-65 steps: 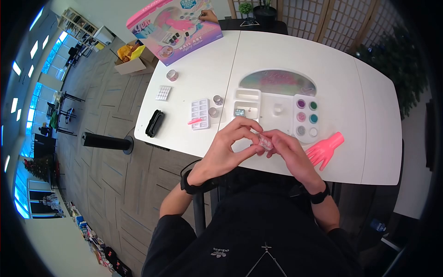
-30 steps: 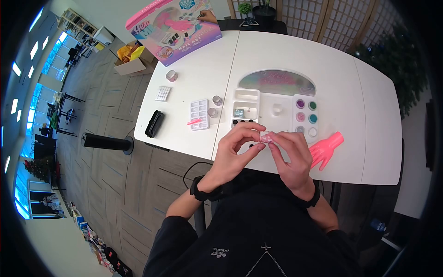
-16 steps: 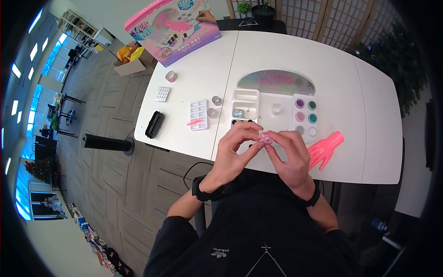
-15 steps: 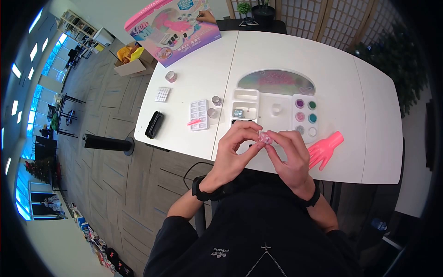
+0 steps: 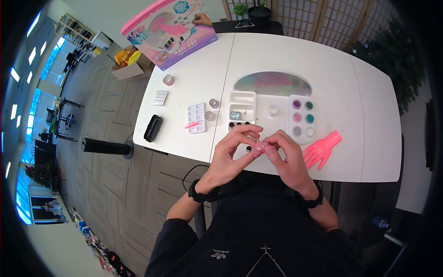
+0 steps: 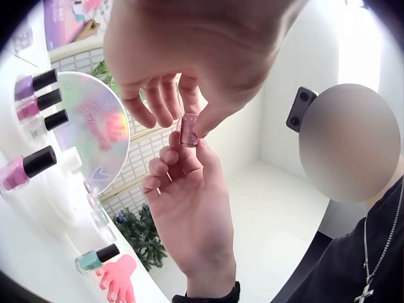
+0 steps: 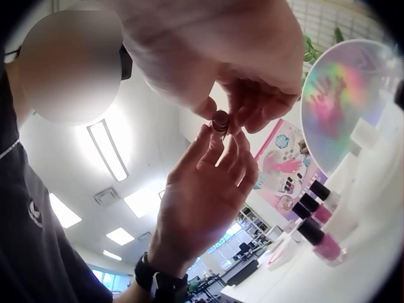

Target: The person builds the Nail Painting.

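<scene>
Currently, my left grip (image 5: 227, 158) and right grip (image 5: 294, 165) together pinch a small, pink, cylindrical container (image 6: 188, 130), held up in the air by the near edge of the white tabletop (image 5: 380, 134); a glossy pink plastic model hand (image 5: 324, 147) lies near my right grip, toward that edge.

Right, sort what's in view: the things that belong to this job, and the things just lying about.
Probably the job's:
held jar
glitter tray
polish bottles
model hand
kit box

Probably just lying about:
black case
carton
plant
</scene>
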A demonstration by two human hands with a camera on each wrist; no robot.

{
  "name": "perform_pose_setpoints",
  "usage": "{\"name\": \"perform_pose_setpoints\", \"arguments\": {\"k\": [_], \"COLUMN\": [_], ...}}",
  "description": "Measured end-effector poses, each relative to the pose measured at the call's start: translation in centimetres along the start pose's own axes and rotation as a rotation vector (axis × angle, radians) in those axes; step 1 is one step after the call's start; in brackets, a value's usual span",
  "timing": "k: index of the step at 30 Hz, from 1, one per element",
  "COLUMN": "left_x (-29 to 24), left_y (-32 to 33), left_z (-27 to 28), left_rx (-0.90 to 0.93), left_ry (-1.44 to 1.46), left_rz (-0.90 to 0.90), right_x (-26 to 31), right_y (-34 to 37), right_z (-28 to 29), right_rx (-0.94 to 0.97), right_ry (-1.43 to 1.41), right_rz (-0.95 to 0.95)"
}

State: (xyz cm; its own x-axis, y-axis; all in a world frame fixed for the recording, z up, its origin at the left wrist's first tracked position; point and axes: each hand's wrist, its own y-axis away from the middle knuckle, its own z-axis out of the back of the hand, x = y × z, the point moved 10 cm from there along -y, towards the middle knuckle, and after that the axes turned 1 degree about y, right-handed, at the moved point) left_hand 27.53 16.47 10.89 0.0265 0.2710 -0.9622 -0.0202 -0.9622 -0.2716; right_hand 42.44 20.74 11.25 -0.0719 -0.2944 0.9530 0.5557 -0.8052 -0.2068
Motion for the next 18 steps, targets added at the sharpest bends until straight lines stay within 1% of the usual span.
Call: {"name": "perform_pose_setpoints", "arguments": {"k": [3,6,9,18], "left_x": [0.2,0.6,0.9,0.3], "left_y": [-0.1,-0.1,-0.2,-0.6], "left_z": [0.2,0.3,0.4,0.1], "left_rx": [-0.006,-0.016,-0.018,0.023], "left_ry": [-0.024,-0.059,-0.090,-0.233], "left_rz": [0.032,0.084,0.098,0.085], "right_x": [-1.2,-2.1,-2.4,-3.8], "right_y": [0.1,0.1,0.1,0.4], "right_z": [-0.4,-0.6,-0.6,-1.0], "right_rx": [0.022,0.013,0.047,0.113], "right_ry": [-0.132,-0.195,-0.167,-0.253], "right_rz": [-0.064,-0.131,-0.191,-0.272]}}
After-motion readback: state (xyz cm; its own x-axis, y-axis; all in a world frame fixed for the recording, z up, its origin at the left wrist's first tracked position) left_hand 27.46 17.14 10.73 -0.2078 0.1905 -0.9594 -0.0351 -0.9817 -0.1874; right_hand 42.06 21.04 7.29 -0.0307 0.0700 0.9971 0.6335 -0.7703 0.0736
